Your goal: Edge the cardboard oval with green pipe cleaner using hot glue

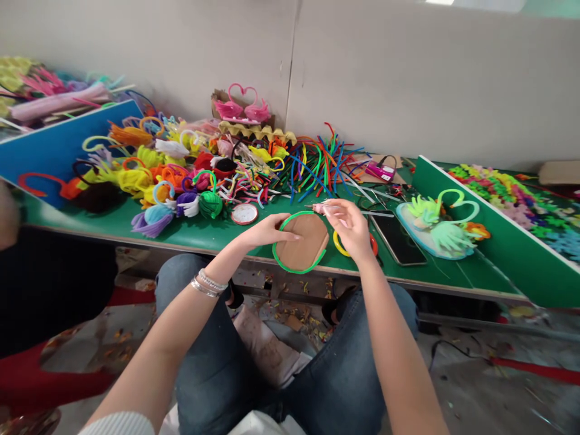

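An oval cardboard piece [302, 243] with a bright green fuzzy strip [296, 271] around most of its edge is tilted up at the table's front edge. My left hand [272, 231] grips it from the left, the thumb lying across its face. At the disc's upper right edge, my right hand [348, 225] has its fingers pinched together. A small pale pink thing with a thin tip shows at those fingertips; its kind is unclear. Partly behind my right hand lie a yellow ring [339, 243] and a red ring [374, 244].
Colourful pipe-cleaner swans [158, 175] crowd the left, beside loose pipe cleaners [317, 164]. A phone [399, 240] and a green swan pair [446, 226] lie right, before a green divider [498, 235]. A round white lid [244, 213] sits left of the disc. Another person's arm [6, 214] shows far left.
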`<state>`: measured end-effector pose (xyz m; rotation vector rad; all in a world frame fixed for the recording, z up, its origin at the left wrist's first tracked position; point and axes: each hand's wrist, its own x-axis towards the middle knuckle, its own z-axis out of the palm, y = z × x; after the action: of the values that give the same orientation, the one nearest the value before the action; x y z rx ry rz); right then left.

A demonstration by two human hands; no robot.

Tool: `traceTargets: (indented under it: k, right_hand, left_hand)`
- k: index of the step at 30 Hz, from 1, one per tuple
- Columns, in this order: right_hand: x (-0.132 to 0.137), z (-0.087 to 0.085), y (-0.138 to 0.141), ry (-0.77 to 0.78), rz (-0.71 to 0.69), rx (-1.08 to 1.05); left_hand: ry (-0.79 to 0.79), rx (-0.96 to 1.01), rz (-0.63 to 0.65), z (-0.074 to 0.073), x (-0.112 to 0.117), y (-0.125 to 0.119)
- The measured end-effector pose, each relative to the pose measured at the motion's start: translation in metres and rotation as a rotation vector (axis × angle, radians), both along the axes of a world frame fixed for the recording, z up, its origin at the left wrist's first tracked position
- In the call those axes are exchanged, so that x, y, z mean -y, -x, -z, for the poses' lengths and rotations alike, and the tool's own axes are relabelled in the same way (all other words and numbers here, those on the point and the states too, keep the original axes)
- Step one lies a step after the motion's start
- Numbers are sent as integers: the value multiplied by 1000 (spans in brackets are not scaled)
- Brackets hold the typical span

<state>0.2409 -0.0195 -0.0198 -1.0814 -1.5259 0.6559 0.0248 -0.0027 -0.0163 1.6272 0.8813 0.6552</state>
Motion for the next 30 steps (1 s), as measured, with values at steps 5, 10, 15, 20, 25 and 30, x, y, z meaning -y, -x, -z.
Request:
traceTargets:
  k: [5,10,15,20,25,30]
  right_hand:
    - [2,0,6,81,-121,-42]
    - [18,-19,7,47,-172,62]
    - [27,-24,3,-49,-235,85]
    - [27,-19,2,-58,-252,101]
    - [32,-25,8,-65,-237,113]
    - [32,-26,8,-101,-241,108]
  left_hand:
    - [-234,-19,-52,-3,6,-2]
    - [-468,-83,-104,-12,19,-4]
    - [-639,-143,-166,-15,26,-3]
    - [-684,-161,-187,-11,26,-3]
    - [-767,-180,-171,-7,25,-4]
    - [-817,-172,-163,-4,24,-3]
